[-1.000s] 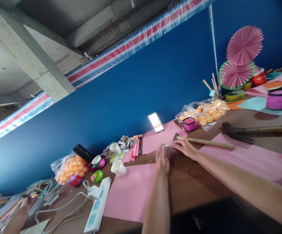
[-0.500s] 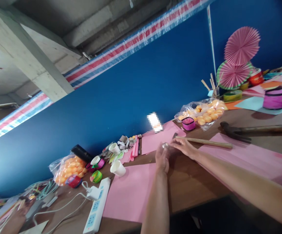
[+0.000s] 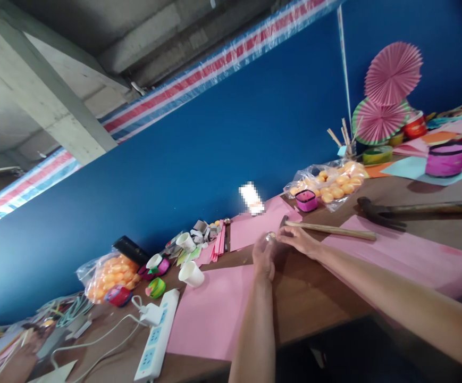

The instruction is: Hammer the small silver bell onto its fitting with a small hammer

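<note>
My left hand (image 3: 264,259) is closed around a small shiny silver ball (image 3: 270,236), held just above the brown table near its middle. My right hand (image 3: 299,240) comes in from the right, its fingertips pinched together at the ball's right side. Whatever those fingers grip is too small to make out. Right behind my right hand lies a hammer with a pale wooden handle (image 3: 334,230), partly over a pink sheet (image 3: 406,255). Left of my left forearm, another pink sheet (image 3: 210,314) lies flat with a white paper cup (image 3: 191,274) at its far corner.
A white power strip (image 3: 157,336) with a plugged-in charger stands left of the sheet. Bags of orange plastic shells (image 3: 113,274) sit along the blue wall (image 3: 199,165). A larger hammer (image 3: 382,214) lies at right. Another person's hand (image 3: 25,346) is at far left.
The camera view has shifted slightly, so everything sits a little further left. Both hands stay together at the silver ball, with only slight finger movement.
</note>
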Demonstrator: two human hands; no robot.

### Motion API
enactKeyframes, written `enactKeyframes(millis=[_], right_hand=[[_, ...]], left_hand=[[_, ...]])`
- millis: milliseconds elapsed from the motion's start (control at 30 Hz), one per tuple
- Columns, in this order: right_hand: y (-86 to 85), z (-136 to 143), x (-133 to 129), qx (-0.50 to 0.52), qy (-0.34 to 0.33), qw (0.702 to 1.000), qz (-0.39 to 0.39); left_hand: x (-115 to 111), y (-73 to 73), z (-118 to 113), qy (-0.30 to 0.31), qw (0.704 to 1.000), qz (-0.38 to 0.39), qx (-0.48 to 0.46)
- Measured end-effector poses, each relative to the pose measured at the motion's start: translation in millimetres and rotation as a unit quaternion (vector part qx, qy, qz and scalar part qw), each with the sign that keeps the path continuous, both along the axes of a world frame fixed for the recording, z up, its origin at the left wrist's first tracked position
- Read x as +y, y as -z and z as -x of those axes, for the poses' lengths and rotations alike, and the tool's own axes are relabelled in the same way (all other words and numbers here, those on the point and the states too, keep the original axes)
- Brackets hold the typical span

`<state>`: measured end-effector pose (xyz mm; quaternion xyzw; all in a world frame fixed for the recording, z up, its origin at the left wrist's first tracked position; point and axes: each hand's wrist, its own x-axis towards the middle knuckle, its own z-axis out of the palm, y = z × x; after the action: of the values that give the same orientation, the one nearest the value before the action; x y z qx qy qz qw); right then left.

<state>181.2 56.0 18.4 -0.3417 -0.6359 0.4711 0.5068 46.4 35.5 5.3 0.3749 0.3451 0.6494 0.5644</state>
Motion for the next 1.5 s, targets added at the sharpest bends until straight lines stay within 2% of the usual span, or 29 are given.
enactKeyframes(millis=[167,667,1000,1333,1500], right_hand=[[1.4,-1,1,-0.008,0.002,1.000,0.002],[5.1,-1,4,-0.009,-0.001,1.000,0.008],[10.4,0,7,0.001,-0.009,1.000,0.029],[7.9,-1,7,-0.007,-0.011,0.999,0.035],[11.2,-2,10,-0.011,-0.018,0.999,0.028]], left_hand=[[1,2.6,0,-0.004,1.000,-0.019,0.002],[1,4.8,1,-0.007,1.000,-0.011,0.010],[-1,1.2,0,-0.014,1.000,0.007,0.019],[-9,-11.7,-5,-0.048,0.996,0.080,-0.012],[-9,-13.4,-5,-0.051,0.997,0.059,0.020]])
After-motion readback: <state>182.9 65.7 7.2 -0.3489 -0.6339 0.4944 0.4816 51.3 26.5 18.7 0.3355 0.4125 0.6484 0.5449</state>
